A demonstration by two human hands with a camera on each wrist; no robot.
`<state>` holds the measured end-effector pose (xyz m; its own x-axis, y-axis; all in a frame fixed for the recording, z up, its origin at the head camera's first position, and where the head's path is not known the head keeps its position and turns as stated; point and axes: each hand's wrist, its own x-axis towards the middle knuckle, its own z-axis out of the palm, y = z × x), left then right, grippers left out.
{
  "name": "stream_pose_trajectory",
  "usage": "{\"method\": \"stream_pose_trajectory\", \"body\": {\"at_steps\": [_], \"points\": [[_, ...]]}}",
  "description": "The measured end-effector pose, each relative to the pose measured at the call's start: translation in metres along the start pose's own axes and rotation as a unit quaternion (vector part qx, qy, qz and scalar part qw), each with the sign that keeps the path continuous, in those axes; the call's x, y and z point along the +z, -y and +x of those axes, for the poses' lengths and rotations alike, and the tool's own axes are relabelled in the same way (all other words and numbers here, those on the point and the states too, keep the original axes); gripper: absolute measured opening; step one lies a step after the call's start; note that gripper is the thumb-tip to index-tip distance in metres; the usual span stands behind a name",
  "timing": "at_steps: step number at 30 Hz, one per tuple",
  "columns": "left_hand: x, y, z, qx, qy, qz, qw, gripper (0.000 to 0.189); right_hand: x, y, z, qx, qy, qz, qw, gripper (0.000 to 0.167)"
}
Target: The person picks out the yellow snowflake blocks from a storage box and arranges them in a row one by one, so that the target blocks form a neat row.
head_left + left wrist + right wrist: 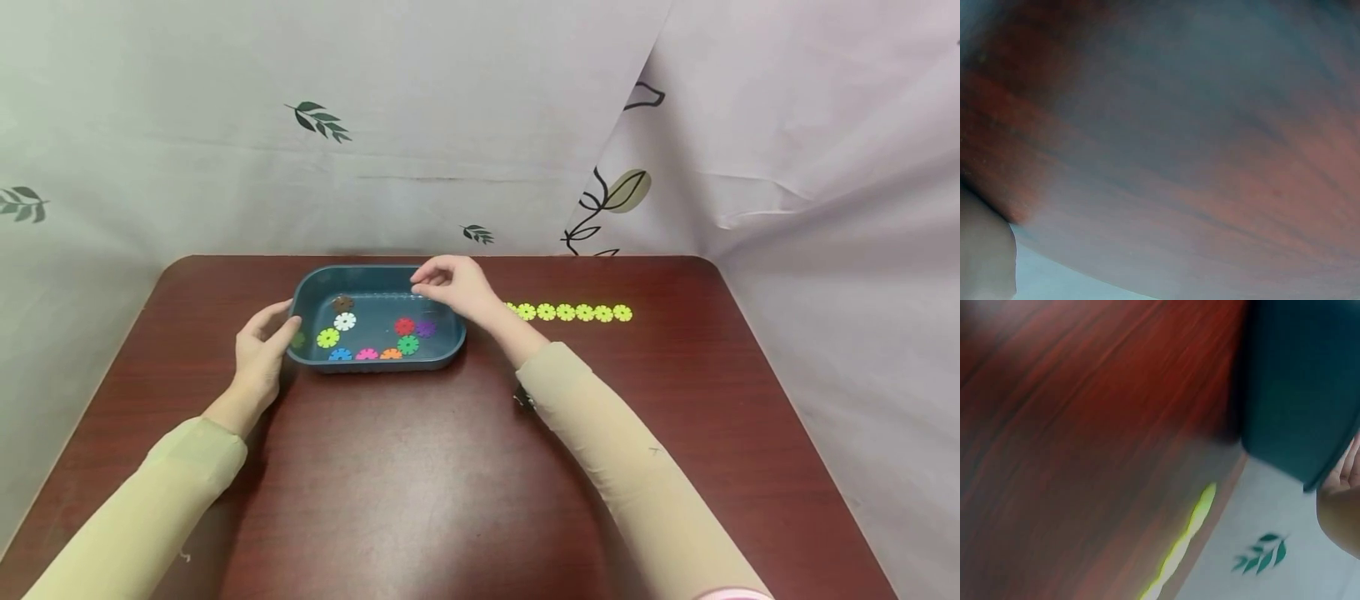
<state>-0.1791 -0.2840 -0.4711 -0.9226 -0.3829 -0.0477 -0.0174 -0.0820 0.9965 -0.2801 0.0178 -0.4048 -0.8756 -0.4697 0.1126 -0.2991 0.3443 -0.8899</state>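
A dark teal tray stands on the table, holding several small notched plastic discs in mixed colours, among them a white disc, a red disc and a blue disc. My left hand grips the tray's left end, thumb over the rim and fingers outside. Over the tray's right rear part hovers my right hand, its fingers loosely bent, thumb and forefinger tips slightly apart with nothing visible between them. Right of the tray lies a straight row of yellow discs, its left end hidden behind the right wrist.
The brown wooden table ends at the back against a pale cloth with leaf prints. A small dark object shows beside the right forearm. The left wrist view is mostly blurred table surface.
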Motion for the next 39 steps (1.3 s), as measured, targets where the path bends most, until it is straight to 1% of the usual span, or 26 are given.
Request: {"method": "stream_pose_trajectory", "body": {"at_steps": [6,13,17,22,27,30,35,39], "points": [[0.001,0.0,0.0,0.0,-0.003,-0.005,1.0,0.025,0.026,0.009,0.009,-0.013,0.032,0.0,0.9994,0.014],[0.002,0.0,-0.002,0.007,-0.004,-0.007,0.9999,0.024,0.052,0.017,0.018,-0.01,0.069,-0.017,0.9974,0.016],[0.004,0.0,-0.003,0.01,-0.004,-0.004,0.9999,0.024,0.064,0.02,0.024,-0.007,0.09,-0.012,0.9958,0.018],[0.005,0.0,-0.003,0.011,-0.004,-0.006,0.9999,0.025,0.076,0.024,0.029,0.006,0.1,-0.006,0.9949,0.015],[0.006,0.0,-0.004,0.013,-0.003,-0.01,0.9999,0.025,0.089,0.025,0.033,0.007,0.107,-0.005,0.9943,0.011],[0.006,0.0,-0.005,0.013,0.0,-0.011,0.9999,0.025,0.095,0.026,0.035,0.007,0.121,-0.012,0.9925,0.011],[0.007,-0.001,-0.007,0.017,0.004,-0.002,0.9998,0.025,0.103,0.027,0.036,0.001,0.143,-0.049,0.9885,0.014],[0.007,0.0,-0.007,0.021,0.002,-0.008,0.9997,0.025,0.109,0.027,0.037,-0.009,0.162,-0.07,0.9843,0.017]]}}
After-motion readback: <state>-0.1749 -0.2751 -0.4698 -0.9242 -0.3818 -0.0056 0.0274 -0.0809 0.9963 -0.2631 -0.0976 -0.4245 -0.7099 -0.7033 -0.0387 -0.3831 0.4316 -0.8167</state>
